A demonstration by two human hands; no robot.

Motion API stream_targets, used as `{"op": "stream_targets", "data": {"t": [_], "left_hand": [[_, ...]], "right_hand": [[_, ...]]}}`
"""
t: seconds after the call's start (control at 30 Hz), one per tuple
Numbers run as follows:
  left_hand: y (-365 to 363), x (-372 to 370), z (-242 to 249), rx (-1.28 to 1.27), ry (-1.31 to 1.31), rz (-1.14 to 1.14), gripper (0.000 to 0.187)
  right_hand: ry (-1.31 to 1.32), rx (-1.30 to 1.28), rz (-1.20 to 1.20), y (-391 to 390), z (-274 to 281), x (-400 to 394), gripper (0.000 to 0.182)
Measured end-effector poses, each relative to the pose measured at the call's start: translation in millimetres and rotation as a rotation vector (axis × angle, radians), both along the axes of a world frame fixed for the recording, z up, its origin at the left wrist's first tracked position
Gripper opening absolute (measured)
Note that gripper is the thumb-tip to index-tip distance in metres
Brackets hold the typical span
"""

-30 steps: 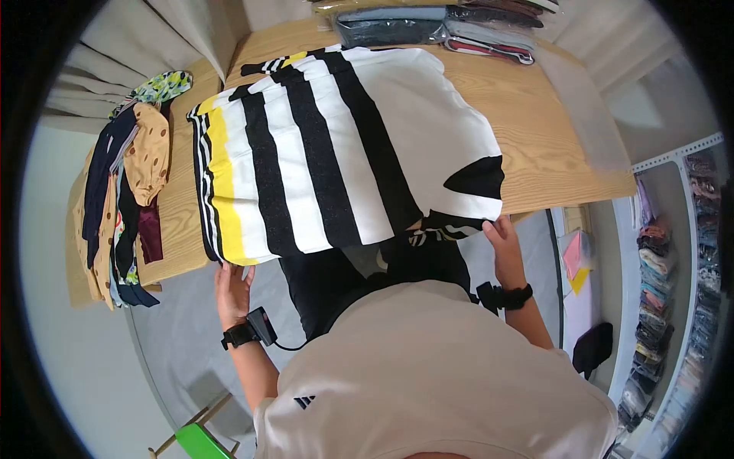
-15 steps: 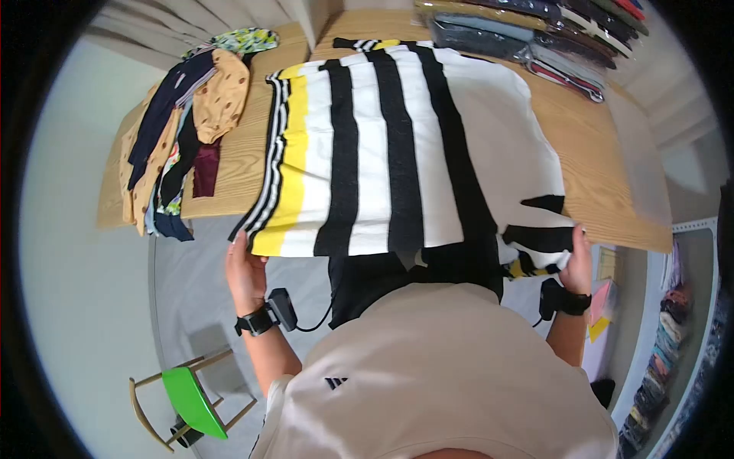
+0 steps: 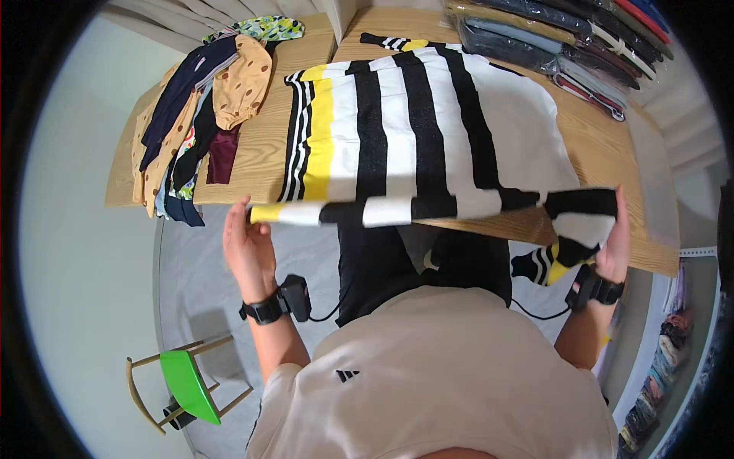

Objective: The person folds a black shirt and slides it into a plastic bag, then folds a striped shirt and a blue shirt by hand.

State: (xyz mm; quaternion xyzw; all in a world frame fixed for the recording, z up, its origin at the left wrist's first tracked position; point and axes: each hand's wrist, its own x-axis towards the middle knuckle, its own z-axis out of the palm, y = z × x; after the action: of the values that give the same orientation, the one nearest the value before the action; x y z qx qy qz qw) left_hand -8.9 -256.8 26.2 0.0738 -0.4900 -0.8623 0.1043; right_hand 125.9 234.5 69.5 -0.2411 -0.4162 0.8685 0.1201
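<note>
A knit sweater (image 3: pixel 422 122) with black, white and yellow stripes lies spread over the front of the wooden table. Its near side is raised as a narrow band, stretched between my two hands. My left hand (image 3: pixel 251 249) pinches the yellow hem end of that band, just beyond the table's front edge. At the shoulder end, my right hand (image 3: pixel 614 243) grips the fabric, and a sleeve with a striped cuff (image 3: pixel 544 264) hangs down beside it. The far sleeve (image 3: pixel 394 41) rests flat on the table.
Crumpled clothes (image 3: pixel 187 115) are heaped at the table's left end. Folded garments in clear plastic bags (image 3: pixel 535 46) are stacked at the back right. On the floor at the lower left stands a chair with a green seat (image 3: pixel 189 386). Shelves of clothes (image 3: pixel 650 390) line the right side.
The sweater's near side has gone from hanging flat at the table edge to a raised, taut band. My right hand has moved to the right. The view has shifted slightly.
</note>
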Motion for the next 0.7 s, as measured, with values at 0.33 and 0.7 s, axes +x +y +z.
{"op": "stream_targets", "data": {"t": [0.33, 0.7], "left_hand": [[36.4, -81.7, -21.6, 0.017, -0.165, -0.325, 0.05], [33.7, -38.3, -24.0, -0.713, 0.051, -0.063, 0.026]], "right_hand": [[0.051, 0.173, 0.143, 24.4, -63.9, -90.3, 0.034], [-0.586, 1.295, 0.097, -47.8, -37.4, 26.7, 0.021]]}}
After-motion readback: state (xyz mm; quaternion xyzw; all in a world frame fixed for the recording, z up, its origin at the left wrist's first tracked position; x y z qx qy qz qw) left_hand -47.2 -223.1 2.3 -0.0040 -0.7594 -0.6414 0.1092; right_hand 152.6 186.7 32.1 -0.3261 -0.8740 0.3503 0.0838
